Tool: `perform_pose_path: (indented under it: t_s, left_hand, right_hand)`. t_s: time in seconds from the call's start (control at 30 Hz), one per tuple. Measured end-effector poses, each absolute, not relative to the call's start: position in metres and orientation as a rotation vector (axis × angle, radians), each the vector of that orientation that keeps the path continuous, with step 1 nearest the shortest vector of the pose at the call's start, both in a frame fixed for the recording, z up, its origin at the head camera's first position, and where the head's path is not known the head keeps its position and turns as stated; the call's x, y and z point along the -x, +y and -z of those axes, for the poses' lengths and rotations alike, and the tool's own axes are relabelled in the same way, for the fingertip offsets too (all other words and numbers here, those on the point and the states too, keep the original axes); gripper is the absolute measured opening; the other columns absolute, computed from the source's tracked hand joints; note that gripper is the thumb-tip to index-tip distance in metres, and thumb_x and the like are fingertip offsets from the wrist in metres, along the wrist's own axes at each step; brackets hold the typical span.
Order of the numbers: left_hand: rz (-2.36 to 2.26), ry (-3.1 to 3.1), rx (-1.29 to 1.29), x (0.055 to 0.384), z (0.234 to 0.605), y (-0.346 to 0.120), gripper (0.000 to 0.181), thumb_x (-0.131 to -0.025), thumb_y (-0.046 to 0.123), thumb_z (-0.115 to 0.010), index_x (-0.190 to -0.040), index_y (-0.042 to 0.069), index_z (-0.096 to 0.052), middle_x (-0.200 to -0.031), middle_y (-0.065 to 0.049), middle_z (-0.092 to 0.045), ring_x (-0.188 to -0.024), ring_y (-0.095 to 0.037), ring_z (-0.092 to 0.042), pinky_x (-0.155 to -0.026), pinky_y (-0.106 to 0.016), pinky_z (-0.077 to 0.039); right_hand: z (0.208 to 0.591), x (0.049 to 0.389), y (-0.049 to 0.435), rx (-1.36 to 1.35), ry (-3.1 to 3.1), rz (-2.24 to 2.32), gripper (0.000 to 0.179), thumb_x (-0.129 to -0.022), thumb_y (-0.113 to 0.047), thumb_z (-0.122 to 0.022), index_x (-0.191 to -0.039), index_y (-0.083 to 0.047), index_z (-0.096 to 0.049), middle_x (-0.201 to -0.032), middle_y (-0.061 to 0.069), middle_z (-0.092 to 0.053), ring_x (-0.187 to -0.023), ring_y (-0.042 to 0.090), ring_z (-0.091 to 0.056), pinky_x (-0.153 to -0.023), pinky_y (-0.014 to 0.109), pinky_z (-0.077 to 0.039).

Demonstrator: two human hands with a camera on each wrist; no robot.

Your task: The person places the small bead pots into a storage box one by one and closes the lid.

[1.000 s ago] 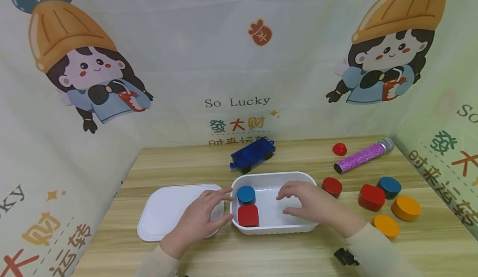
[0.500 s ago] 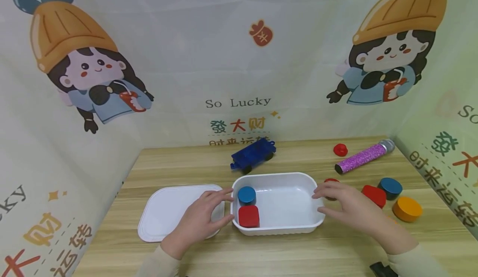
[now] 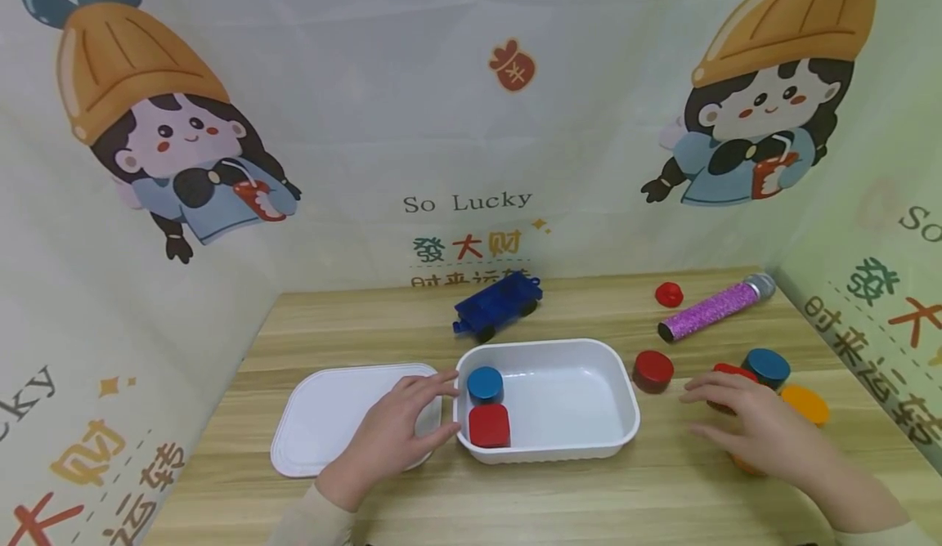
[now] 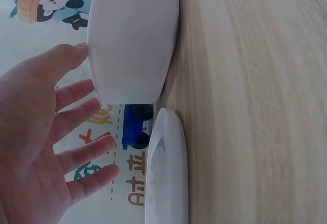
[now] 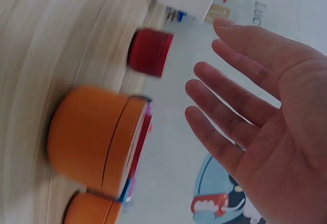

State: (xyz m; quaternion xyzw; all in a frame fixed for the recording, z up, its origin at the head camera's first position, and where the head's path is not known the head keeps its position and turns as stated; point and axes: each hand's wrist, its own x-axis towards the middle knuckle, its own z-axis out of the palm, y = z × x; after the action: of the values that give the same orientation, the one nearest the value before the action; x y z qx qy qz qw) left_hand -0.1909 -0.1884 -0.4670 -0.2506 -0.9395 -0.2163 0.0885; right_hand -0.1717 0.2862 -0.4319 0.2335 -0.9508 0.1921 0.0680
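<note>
My left hand (image 3: 401, 423) has its fingers spread at the left rim of a white rectangular box (image 3: 574, 403); in the left wrist view the thumb and fingertips lie right at the box wall. Inside the box, on its left side, sit a round blue tin (image 3: 486, 385) and a red rounded-square tin (image 3: 489, 426). My right hand (image 3: 758, 419) hovers with relaxed, parted fingers over the tins at the right, holding nothing. It partly covers a red tin (image 3: 736, 371) and an orange tin (image 3: 749, 466). In the right wrist view the orange tin (image 5: 94, 137) stands below the palm.
A white lid (image 3: 331, 411) lies left of the box. Behind stands a blue toy cart (image 3: 499, 305). To the right are a round red tin (image 3: 652, 371), a blue tin (image 3: 767, 368), another orange tin (image 3: 805, 404), a small red object (image 3: 669, 293) and a glittery purple microphone (image 3: 714, 311).
My right hand has moved right, out from over the box, past the round red tin to the tins at the right. The left hand has stayed at the box's left rim.
</note>
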Motion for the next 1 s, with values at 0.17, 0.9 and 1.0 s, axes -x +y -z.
perform_pose_path:
  t_s: [0.17,0.9,1.0]
  left_hand:
    - [0.646,-2.797,0.738,0.190,0.468,-0.190,0.042,-0.092,0.042,-0.076,-0.129,0.023,-0.070,-0.151,0.002,-0.059,-0.132,-0.024,-0.057,-0.106,-0.050,-0.053]
    - [0.647,-2.785,0.744,0.190,0.466,-0.189,0.042,-0.092,0.044,-0.076,-0.129,0.024,-0.070,-0.151,0.002,-0.059,-0.133,-0.022,-0.057,-0.107,-0.048,-0.053]
    - [0.645,-2.766,0.755,0.190,0.466,-0.189,0.042,-0.091,0.043,-0.077,-0.128,0.024,-0.070,-0.150,0.002,-0.060,-0.131,-0.022,-0.058,-0.105,-0.048,-0.054]
  right_hand:
    - [0.439,0.172,0.306,-0.721,-2.864,-0.510,0.032,-0.078,-0.021,-0.090,-0.106,-0.011,-0.078,-0.116,0.009,-0.074,-0.107,0.035,-0.069,-0.090,0.055,-0.059]
    - [0.441,0.165,0.338,-0.591,-3.127,-0.431,0.040,-0.070,-0.028,-0.095,-0.103,-0.014,-0.077,-0.112,0.007,-0.075,-0.111,0.043,-0.066,-0.096,0.067,-0.052]
    - [0.442,0.165,0.339,-0.607,-3.123,-0.415,0.042,-0.067,-0.024,-0.096,-0.103,-0.012,-0.077,-0.112,0.010,-0.075,-0.111,0.045,-0.066,-0.096,0.067,-0.052]
